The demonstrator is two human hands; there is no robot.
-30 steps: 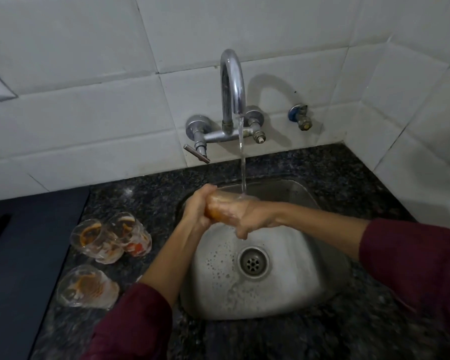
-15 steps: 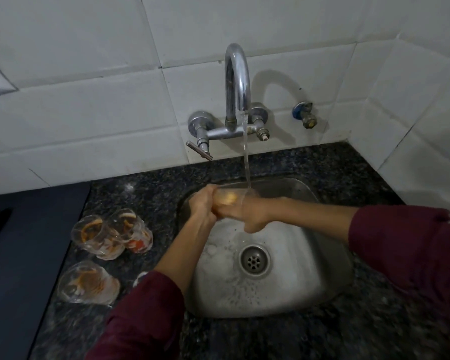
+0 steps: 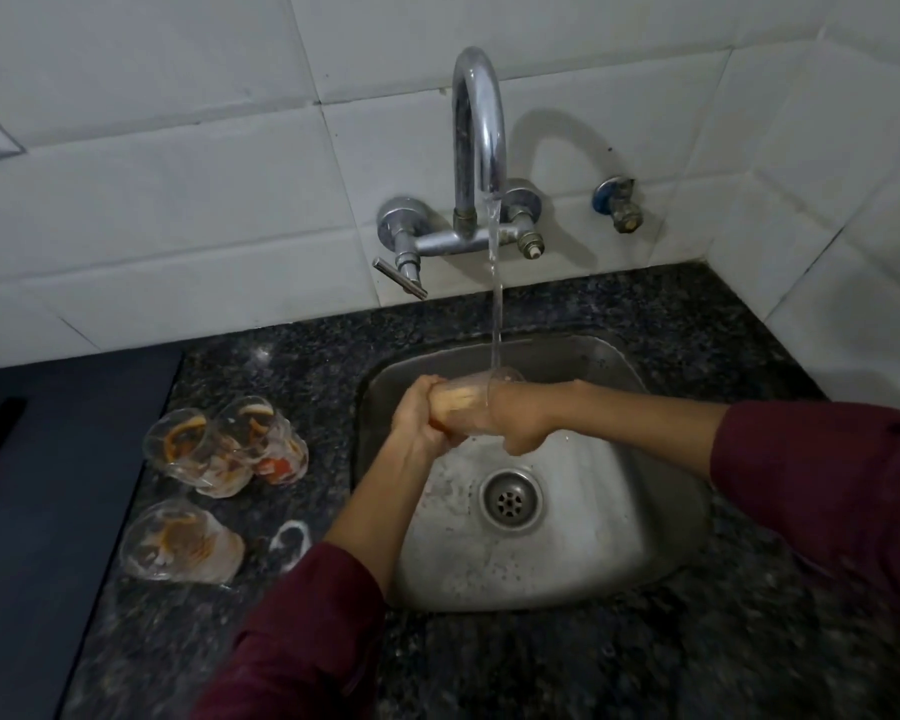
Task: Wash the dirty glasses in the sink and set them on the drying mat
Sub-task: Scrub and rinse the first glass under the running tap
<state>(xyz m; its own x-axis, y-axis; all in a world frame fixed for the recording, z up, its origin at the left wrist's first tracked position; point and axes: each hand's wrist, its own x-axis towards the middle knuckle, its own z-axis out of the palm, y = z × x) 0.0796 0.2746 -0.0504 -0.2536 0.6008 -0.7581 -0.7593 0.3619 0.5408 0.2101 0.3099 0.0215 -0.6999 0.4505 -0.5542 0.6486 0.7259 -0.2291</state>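
At frame centre, the clear drinking glass (image 3: 471,405) is held on its side over the stainless steel sink (image 3: 619,511), so the tap stream (image 3: 495,283) strikes it near the mouth and drains off. The left hand (image 3: 419,420) wraps its base, fingers curled around it; the right hand (image 3: 523,420) grips the mouth end, forearm level. Three stained glasses (image 3: 224,449) wait on the dark granite bench (image 3: 292,366), left.

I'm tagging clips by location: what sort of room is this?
Most likely a home kitchen: a small stainless steel sink set in a dark speckled granite counter, a chrome wall tap on white tiles, and stained drinking glasses waiting beside it.
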